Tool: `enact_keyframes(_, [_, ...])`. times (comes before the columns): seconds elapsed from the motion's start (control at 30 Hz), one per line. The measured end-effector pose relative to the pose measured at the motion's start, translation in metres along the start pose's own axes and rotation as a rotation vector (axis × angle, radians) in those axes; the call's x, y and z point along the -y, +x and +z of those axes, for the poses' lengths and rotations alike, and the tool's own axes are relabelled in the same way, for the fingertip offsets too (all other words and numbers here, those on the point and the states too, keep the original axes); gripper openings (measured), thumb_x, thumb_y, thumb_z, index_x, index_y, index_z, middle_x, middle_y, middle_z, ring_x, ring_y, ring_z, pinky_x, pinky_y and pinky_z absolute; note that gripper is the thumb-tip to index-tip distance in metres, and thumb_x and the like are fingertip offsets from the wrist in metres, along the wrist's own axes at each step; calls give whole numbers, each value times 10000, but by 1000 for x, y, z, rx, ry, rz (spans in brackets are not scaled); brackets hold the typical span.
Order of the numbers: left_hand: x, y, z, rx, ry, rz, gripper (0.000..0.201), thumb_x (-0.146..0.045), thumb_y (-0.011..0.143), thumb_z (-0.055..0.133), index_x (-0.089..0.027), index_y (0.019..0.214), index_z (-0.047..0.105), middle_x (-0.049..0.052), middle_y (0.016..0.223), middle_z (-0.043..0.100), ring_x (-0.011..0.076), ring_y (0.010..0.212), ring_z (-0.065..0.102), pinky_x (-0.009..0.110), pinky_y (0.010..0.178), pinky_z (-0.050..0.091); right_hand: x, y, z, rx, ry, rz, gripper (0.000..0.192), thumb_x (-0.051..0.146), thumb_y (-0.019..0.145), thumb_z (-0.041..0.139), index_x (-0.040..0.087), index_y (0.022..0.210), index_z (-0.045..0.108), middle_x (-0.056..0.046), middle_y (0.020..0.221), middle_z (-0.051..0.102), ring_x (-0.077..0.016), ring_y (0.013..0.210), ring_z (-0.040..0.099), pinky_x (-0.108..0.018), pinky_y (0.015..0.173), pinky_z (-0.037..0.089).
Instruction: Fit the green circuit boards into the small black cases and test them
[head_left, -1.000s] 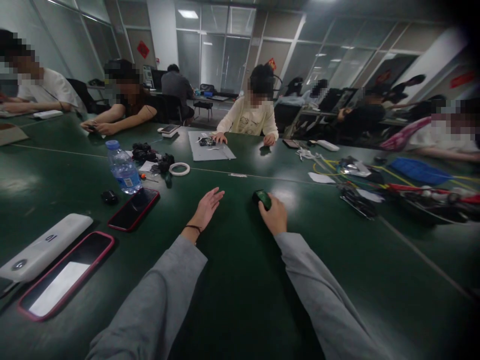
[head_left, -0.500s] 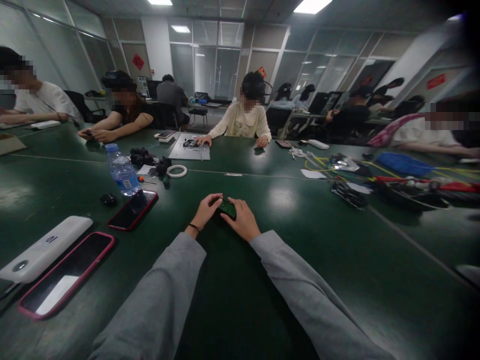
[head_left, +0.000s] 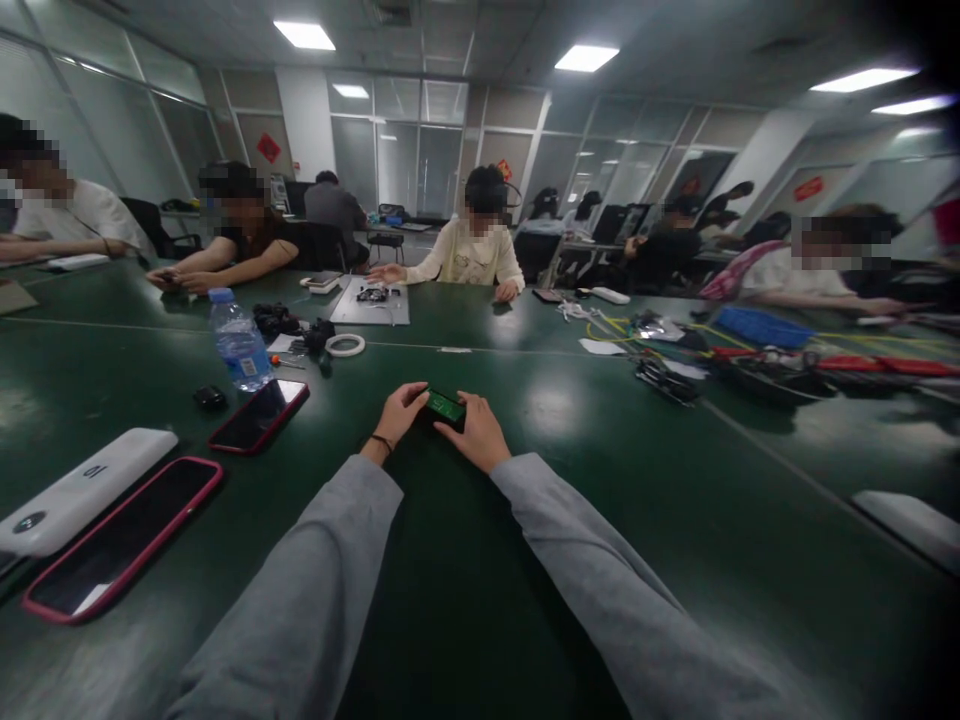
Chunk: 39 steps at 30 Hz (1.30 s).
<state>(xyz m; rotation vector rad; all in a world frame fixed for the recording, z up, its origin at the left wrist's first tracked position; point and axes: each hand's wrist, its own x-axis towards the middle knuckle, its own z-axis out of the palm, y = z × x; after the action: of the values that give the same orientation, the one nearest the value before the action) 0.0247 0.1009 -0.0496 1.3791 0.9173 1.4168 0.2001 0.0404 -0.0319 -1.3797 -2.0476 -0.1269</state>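
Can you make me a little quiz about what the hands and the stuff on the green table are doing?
1. True or false: both hands touch the small green device.
2. Which stands nearest the water bottle? A) red-cased phone B) blue tray C) white power bank
3. Fill in: the left hand wears a dark ____ at the wrist.

Key: 1 true: left hand and right hand hold it. 2 A. 3 band.

Desk [head_left: 465, 600] bare between sleeves and ahead of both hands up to the seam. Left side blocked: red phone [head_left: 259, 416], water bottle [head_left: 238, 342], pink-cased phone [head_left: 120, 540], white power bank [head_left: 82, 492]. Right: open green surface, cable clutter [head_left: 667, 378] well apart.
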Motion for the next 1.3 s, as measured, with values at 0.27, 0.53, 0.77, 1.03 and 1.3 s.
enact_keyframes(0.27, [3,8,0,-5,37,63,310,-288,722,668,-132,989,643,105,1035,651,181,961,604,365,932,439,-4,5,8,32,50,-19,461,343,739,586,112,1119,464,-127,1030,512,-243,953,503,-405,845,456])
enact_keyframes(0.53, [12,14,-2,-31,46,53,369,-304,718,676,-131,1038,614,119,1067,638,185,993,598,366,944,435,-2,6,6,46,122,-64,456,293,779,540,134,1184,403,-117,1067,484,-230,980,522,-394,869,462])
enact_keyframes(0.77, [16,16,-5,-6,41,51,358,-318,733,658,-144,1045,629,106,1065,644,191,986,596,365,932,438,1,6,4,62,68,-103,492,286,800,530,148,1243,366,-125,1126,469,-253,1057,491,-432,889,452])
enact_keyframes(1.03, [14,16,-7,3,0,42,364,-285,711,676,-141,1043,640,108,1072,646,191,991,598,362,942,433,7,5,-3,75,-4,-149,507,251,826,513,163,1294,338,-144,1197,428,-269,1115,435,-444,902,424])
enact_keyframes(1.3, [10,15,-5,18,-45,24,376,-291,709,674,-139,1050,633,105,1078,645,186,990,599,367,951,426,12,3,-8,40,36,-118,661,530,790,563,199,1315,337,-127,1258,398,-274,1180,378,-448,958,372])
